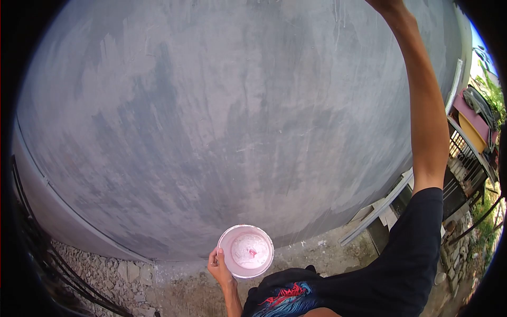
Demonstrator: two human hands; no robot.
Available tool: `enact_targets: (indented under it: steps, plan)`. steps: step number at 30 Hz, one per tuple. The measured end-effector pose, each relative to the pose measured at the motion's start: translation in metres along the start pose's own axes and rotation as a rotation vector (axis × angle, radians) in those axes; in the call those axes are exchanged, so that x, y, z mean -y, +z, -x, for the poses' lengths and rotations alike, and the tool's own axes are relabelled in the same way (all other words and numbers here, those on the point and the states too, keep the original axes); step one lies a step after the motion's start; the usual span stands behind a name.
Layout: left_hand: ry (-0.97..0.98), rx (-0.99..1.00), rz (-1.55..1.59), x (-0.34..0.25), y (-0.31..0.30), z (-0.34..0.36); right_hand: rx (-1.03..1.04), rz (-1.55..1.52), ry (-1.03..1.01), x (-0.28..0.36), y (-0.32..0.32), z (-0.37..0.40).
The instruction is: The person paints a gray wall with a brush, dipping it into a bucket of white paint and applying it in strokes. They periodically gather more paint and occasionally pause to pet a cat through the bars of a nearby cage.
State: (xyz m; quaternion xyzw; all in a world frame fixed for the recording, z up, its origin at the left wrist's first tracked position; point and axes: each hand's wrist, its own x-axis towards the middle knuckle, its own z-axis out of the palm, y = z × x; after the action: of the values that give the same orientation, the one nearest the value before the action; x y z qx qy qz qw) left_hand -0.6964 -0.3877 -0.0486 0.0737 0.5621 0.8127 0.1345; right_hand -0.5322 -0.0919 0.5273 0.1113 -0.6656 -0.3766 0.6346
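A small round pinkish-white bucket [226, 243] is held low in front of the body by my left hand [219, 267], with the thumb over its rim and the fingers at its outer side. Inside lies whitish paint [248, 249] with a pink spot. My right arm stretches up along the wall's right side; only the wrist and the edge of my right hand [387, 4] show at the top border, and its fingers are out of frame. The grey wall [211, 132] fills most of the view, streaked with paler, uneven patches.
Rubble [105, 274] and black cables [68, 280] lie at the lower left. Concrete ground [185, 290] runs along the wall's foot. On the right are a metal rail [377, 215], a dark barred rack [470, 164] with pink and yellow items on top, and plants [488, 90].
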Motion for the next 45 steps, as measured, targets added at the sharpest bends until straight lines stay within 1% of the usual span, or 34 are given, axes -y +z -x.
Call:
enact_targets:
  steps: [1, 3, 4, 5, 7, 10, 11, 13, 14, 15, 17, 18, 19, 21, 22, 24, 25, 27, 29, 30, 31, 33, 34, 35, 37, 39, 40, 41, 43, 44, 45]
  plan:
    - [-0.003, -0.001, 0.01, 0.0, 0.0, 0.001, -0.001, -0.003, -0.004, 0.001, 0.001, 0.0]
    - [-0.013, -0.006, 0.015, 0.002, -0.004, 0.002, 0.096, -0.06, -0.039, 0.008, 0.008, 0.01]
    - [-0.007, -0.012, 0.009, 0.006, -0.005, 0.001, 0.311, -0.236, 0.152, 0.026, 0.011, 0.016]
    - [0.0, -0.019, 0.005, 0.009, -0.005, -0.002, 0.48, -0.411, 0.256, 0.044, 0.011, 0.021]
    - [-0.018, -0.014, -0.002, 0.01, -0.004, -0.004, 0.572, -0.691, 0.378, 0.057, 0.005, 0.018]
    - [-0.038, -0.012, -0.024, 0.005, -0.004, -0.002, 0.458, -0.734, 0.348, 0.047, 0.016, 0.012]
    - [-0.039, -0.015, -0.021, 0.005, -0.002, -0.002, 0.46, -0.738, 0.348, 0.04, 0.021, 0.009]
    - [-0.023, -0.006, -0.045, 0.005, -0.005, -0.001, 0.221, -0.368, 0.255, 0.025, 0.031, 0.007]
    - [-0.005, 0.006, -0.061, 0.006, -0.005, -0.001, 0.094, -0.271, 0.196, 0.021, 0.035, 0.01]
    - [-0.007, 0.004, -0.059, 0.008, -0.007, -0.002, 0.096, -0.273, 0.194, 0.025, 0.036, 0.013]
    - [-0.029, 0.01, -0.046, 0.012, -0.009, -0.003, -0.007, 0.018, -0.049, 0.032, 0.042, 0.022]
    - [-0.032, 0.004, -0.047, 0.012, -0.009, -0.002, 0.147, -0.102, 0.002, 0.028, 0.046, 0.029]
    - [-0.038, -0.01, -0.053, 0.011, -0.008, -0.002, 0.317, -0.301, 0.11, 0.043, 0.045, 0.032]
    - [-0.048, -0.033, -0.056, 0.016, -0.006, -0.006, 0.489, -0.514, 0.248, 0.073, 0.031, 0.035]
    - [-0.05, -0.031, -0.051, 0.018, -0.006, -0.007, 0.493, -0.526, 0.247, 0.073, 0.032, 0.034]
    - [-0.056, -0.037, -0.052, 0.016, -0.009, -0.005, 0.516, -0.826, 0.461, 0.074, 0.031, 0.034]
    - [-0.061, -0.027, -0.057, 0.014, -0.008, -0.006, 0.514, -0.829, 0.456, 0.074, 0.033, 0.03]
    - [-0.065, -0.021, -0.061, 0.012, -0.006, -0.004, 0.467, -0.515, 0.393, 0.074, 0.039, 0.022]
    - [-0.066, -0.013, -0.022, 0.009, -0.007, -0.004, 0.169, -0.348, 0.278, 0.065, 0.05, 0.017]
    - [-0.067, -0.014, -0.02, 0.009, -0.007, -0.004, 0.014, -0.198, 0.153, 0.062, 0.057, 0.021]
    - [-0.06, -0.014, -0.02, 0.01, -0.006, -0.004, 0.013, -0.201, 0.15, 0.059, 0.063, 0.025]
    - [-0.056, -0.019, -0.026, 0.014, -0.009, -0.003, 0.035, -0.048, 0.002, 0.059, 0.073, 0.034]
    - [-0.061, -0.027, -0.039, 0.018, -0.012, -0.004, 0.038, -0.213, -0.197, 0.062, 0.085, 0.034]
    - [-0.065, -0.035, -0.053, 0.021, -0.013, -0.005, 0.203, -0.229, -0.149, 0.068, 0.081, 0.046]
    - [-0.091, -0.058, -0.058, 0.017, -0.008, -0.004, 0.496, -0.676, 0.318, 0.086, 0.058, 0.036]
    - [-0.124, -0.084, -0.078, 0.017, -0.007, -0.003, 0.416, -0.839, 0.333, 0.074, 0.067, 0.043]
    - [-0.1, -0.087, -0.074, 0.022, -0.008, -0.005, 0.307, -0.849, 0.309, 0.078, 0.072, 0.047]
    - [-0.076, -0.089, -0.072, 0.024, -0.009, -0.005, 0.313, -0.858, 0.326, 0.074, 0.077, 0.052]
    - [-0.068, -0.096, -0.069, 0.024, -0.006, -0.005, 0.105, -0.543, 0.211, 0.061, 0.086, 0.061]
    - [-0.05, -0.095, -0.048, 0.023, -0.008, -0.004, 0.113, -0.377, 0.281, 0.058, 0.083, 0.067]
    - [-0.058, -0.092, -0.058, 0.022, -0.01, -0.002, 0.122, -0.375, 0.29, 0.06, 0.083, 0.074]
